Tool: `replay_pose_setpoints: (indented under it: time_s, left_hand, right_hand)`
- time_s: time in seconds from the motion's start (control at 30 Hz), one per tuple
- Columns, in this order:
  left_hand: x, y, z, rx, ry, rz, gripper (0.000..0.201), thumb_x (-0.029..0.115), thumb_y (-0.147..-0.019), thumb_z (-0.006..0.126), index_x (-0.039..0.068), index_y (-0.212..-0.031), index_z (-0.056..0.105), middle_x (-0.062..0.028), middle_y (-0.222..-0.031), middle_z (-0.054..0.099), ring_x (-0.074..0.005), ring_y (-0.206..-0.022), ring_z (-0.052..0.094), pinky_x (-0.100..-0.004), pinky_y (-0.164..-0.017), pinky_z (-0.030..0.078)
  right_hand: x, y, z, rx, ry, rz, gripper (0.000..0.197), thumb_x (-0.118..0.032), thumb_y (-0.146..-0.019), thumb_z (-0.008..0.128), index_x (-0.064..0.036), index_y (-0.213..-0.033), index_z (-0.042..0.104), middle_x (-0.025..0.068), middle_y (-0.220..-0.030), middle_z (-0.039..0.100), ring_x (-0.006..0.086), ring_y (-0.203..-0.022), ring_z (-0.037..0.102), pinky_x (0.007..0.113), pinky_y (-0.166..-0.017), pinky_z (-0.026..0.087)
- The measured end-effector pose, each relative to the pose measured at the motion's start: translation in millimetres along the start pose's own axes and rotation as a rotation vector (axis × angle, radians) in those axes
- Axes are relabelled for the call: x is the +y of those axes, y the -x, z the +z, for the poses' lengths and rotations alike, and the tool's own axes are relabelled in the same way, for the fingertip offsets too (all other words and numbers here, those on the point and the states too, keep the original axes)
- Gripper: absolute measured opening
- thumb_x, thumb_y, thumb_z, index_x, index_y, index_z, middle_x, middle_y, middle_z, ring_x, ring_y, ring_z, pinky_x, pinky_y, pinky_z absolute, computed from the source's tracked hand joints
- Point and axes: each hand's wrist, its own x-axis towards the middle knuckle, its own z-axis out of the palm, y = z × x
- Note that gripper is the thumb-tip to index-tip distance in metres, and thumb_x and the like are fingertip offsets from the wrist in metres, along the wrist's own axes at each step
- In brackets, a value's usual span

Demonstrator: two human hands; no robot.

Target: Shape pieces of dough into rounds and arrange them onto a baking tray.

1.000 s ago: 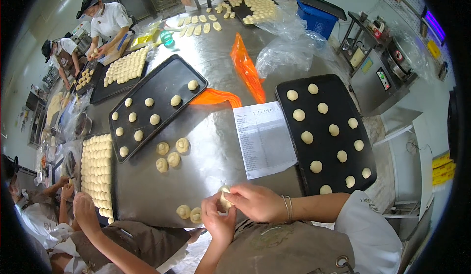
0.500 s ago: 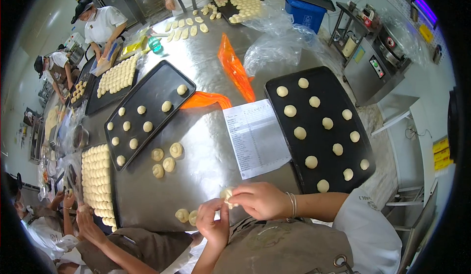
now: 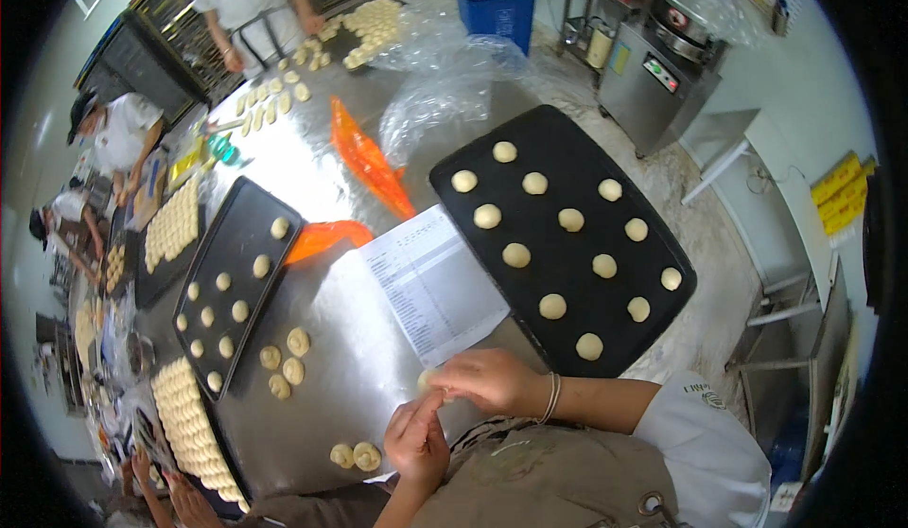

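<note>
Over the near edge of the steel table, my two hands meet around a small piece of pale dough. My right hand has its fingers curled over the dough from above and hides much of it. Below it, my left hand pinches at the dough's underside with thumb and fingers together. Two coiled dough pieces lie just left of my left hand. Farther off sits a small group of similar shaped dough pieces. A printed paper sheet lies flat beyond my hands.
To the right, a black tray holds several spaced dough balls; another tray stands left. A tray packed with dough rows is at near left, beside another person's hands. Orange plastic and clear plastic film lie beyond.
The whole view has turned, so trays, paper and co-workers appear farther left. My hands stay together at the dough, the right one now covering more of it.
</note>
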Motion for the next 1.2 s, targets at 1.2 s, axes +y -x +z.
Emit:
replay_pose_setpoints:
  time_s: [1.2]
  left_hand:
    - [-55, -252, 468, -0.594, -0.413, 0.237, 0.057, 0.029, -0.071, 0.069, 0.011, -0.121, 0.047, -0.015, -0.115, 0.045, -0.0326, -0.093, 0.055, -0.0386, -0.077, 0.049]
  right_hand:
    - [85, 169, -175, 0.863, -0.331, 0.877, 0.024, -0.006, -0.083, 0.056, -0.0012, -0.107, 0.056, 0.0107, -0.108, 0.056, 0.0157, -0.092, 0.059, 0.026, -0.078, 0.048]
